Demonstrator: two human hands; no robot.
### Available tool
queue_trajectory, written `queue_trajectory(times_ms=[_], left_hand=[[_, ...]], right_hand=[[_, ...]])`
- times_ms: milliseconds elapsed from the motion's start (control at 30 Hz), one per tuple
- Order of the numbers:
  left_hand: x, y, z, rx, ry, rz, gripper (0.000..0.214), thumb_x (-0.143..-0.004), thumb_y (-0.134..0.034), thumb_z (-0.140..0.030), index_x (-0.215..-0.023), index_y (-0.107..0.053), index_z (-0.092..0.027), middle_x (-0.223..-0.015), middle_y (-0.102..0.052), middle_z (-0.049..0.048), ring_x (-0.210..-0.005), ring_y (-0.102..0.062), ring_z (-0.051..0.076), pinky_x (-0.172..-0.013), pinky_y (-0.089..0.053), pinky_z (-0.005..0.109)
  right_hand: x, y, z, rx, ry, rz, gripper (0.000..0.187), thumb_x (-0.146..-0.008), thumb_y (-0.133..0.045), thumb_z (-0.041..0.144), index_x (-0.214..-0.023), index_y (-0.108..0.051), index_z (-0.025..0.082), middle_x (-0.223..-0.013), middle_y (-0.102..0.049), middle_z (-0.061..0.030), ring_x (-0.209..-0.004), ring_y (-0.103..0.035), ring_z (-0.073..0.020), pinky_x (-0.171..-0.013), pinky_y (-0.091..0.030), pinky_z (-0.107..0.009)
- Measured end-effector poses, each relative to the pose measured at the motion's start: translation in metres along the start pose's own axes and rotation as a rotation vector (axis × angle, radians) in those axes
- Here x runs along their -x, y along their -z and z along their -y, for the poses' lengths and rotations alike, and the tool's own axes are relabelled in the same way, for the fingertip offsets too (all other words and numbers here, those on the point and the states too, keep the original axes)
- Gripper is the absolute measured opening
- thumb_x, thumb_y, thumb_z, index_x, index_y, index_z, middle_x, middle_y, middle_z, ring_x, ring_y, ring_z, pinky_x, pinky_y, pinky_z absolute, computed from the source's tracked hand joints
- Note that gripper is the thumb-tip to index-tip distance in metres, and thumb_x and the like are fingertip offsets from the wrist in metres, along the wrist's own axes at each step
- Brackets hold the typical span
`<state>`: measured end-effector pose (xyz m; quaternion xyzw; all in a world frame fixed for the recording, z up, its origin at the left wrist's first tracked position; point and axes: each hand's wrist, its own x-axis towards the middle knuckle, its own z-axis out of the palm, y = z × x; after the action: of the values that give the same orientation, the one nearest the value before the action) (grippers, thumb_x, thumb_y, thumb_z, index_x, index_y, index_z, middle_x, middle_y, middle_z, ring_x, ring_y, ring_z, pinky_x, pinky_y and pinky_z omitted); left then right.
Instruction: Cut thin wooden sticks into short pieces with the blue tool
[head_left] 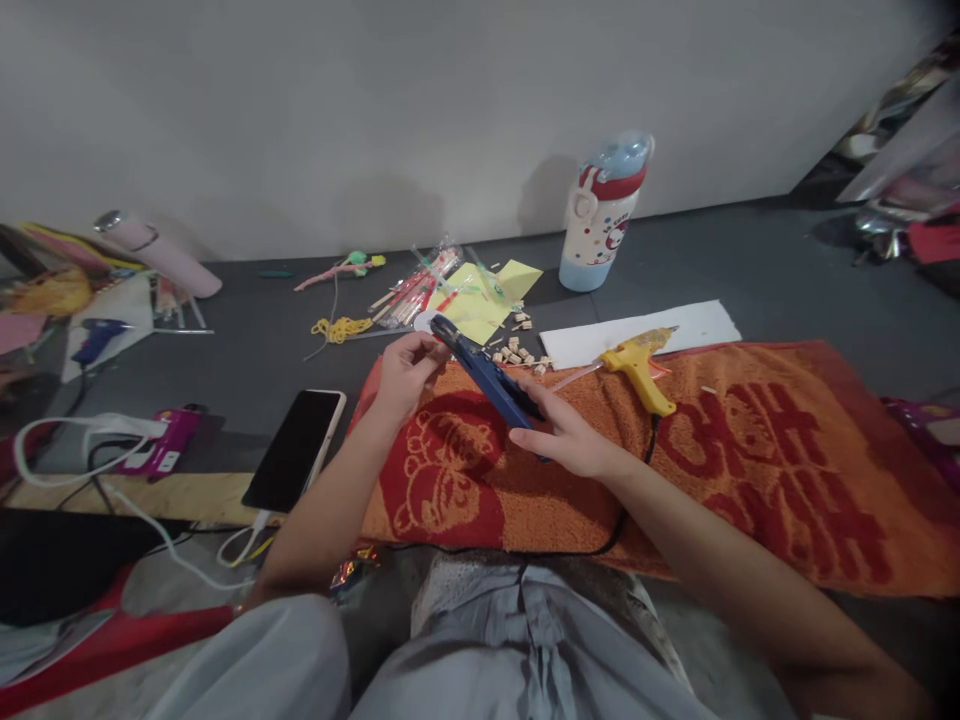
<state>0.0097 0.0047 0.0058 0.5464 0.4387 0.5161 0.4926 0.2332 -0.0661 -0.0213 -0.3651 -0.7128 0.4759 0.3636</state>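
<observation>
My right hand [566,430] is wrapped round the lower end of a long, dark blue stapler-like tool [487,380], thumb on the near side. The tool slants up and left, above an orange and red towel [577,500]. At its dark upper end, my left hand [411,375] has its fingers pinched together; a speck of red shows at the fingertips, but what they hold is too small to make out. A white round piece [425,321] lies just behind those fingers. Small cut wooden bits [514,352] are scattered beyond the tool.
A yellow glue gun [636,368] rests across the towel and a white board [705,322]. Behind stand a bottle [604,220] and yellow paper [476,305] with bagged sticks. Leftward are yellow string [341,328], a phone [295,450] and a purple power strip [161,440] with cables.
</observation>
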Motion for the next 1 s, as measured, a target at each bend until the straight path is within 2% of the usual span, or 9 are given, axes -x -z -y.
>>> queue_trajectory(times_ms=[200, 300, 400, 567, 633, 867, 1000], left_hand=[[0.002, -0.001, -0.008, 0.037, 0.039, 0.041, 0.038, -0.062, -0.08, -0.044, -0.058, -0.056, -0.015, -0.044, -0.044, -0.0053, -0.035, -0.032, 0.002, -0.033, -0.02, 0.017], [0.003, -0.003, -0.013, 0.079, 0.074, 0.063, 0.038, -0.059, -0.082, -0.042, -0.058, -0.056, -0.015, -0.043, -0.041, -0.0062, -0.035, -0.03, 0.002, -0.034, -0.019, 0.017], [0.004, -0.005, -0.016, 0.098, 0.079, 0.056, 0.041, -0.056, -0.083, -0.042, -0.056, -0.053, -0.015, -0.043, -0.039, -0.0067, -0.035, -0.029, 0.001, -0.033, -0.019, 0.016], [0.004, -0.006, -0.014, 0.05, 0.047, -0.002, 0.044, -0.056, -0.082, -0.048, -0.056, -0.054, -0.015, -0.044, -0.044, -0.0052, -0.035, -0.033, 0.002, -0.032, -0.02, 0.016], [0.004, -0.004, -0.012, 0.021, 0.053, -0.004, 0.043, -0.058, -0.081, -0.049, -0.057, -0.055, -0.015, -0.043, -0.046, -0.0049, -0.034, -0.034, 0.003, -0.032, -0.02, 0.016], [0.003, -0.004, -0.011, 0.026, 0.03, 0.029, 0.043, -0.057, -0.082, -0.048, -0.056, -0.055, -0.015, -0.042, -0.042, -0.0057, -0.034, -0.033, 0.003, -0.033, -0.02, 0.017], [0.004, -0.005, -0.012, 0.052, 0.038, 0.036, 0.042, -0.056, -0.083, -0.047, -0.057, -0.055, -0.015, -0.042, -0.04, -0.0058, -0.034, -0.032, 0.003, -0.033, -0.019, 0.017]], right_hand=[[-0.002, 0.007, 0.007, 0.292, 0.091, -0.04, 0.07, -0.082, -0.062, 0.047, -0.139, -0.035, 0.015, -0.137, -0.049, -0.021, -0.125, -0.049, -0.0363, -0.105, -0.039, -0.055], [-0.002, 0.013, 0.007, 0.355, 0.095, -0.032, 0.072, -0.08, -0.064, 0.046, -0.139, -0.035, 0.014, -0.136, -0.05, -0.0223, -0.124, -0.049, -0.0376, -0.103, -0.04, -0.056], [-0.002, 0.016, 0.004, 0.288, 0.096, -0.004, 0.072, -0.081, -0.063, 0.049, -0.139, -0.036, 0.015, -0.138, -0.049, -0.021, -0.126, -0.048, -0.037, -0.105, -0.039, -0.054], [-0.002, 0.01, -0.002, -0.024, 0.042, 0.061, 0.067, -0.085, -0.057, 0.055, -0.139, -0.04, 0.018, -0.139, -0.051, -0.0136, -0.127, -0.05, -0.0321, -0.105, -0.042, -0.048], [-0.002, 0.008, -0.003, -0.061, 0.016, 0.068, 0.067, -0.085, -0.056, 0.054, -0.139, -0.04, 0.018, -0.139, -0.052, -0.0136, -0.126, -0.051, -0.0314, -0.104, -0.043, -0.047], [-0.002, 0.015, 0.001, 0.335, 0.1, -0.006, 0.073, -0.081, -0.063, 0.047, -0.14, -0.035, 0.014, -0.138, -0.05, -0.0209, -0.125, -0.05, -0.0367, -0.104, -0.04, -0.054], [-0.001, 0.018, -0.005, 0.477, 0.123, -0.033, 0.078, -0.08, -0.062, 0.051, -0.141, -0.033, 0.013, -0.136, -0.049, -0.0242, -0.125, -0.048, -0.0405, -0.101, -0.041, -0.059]])
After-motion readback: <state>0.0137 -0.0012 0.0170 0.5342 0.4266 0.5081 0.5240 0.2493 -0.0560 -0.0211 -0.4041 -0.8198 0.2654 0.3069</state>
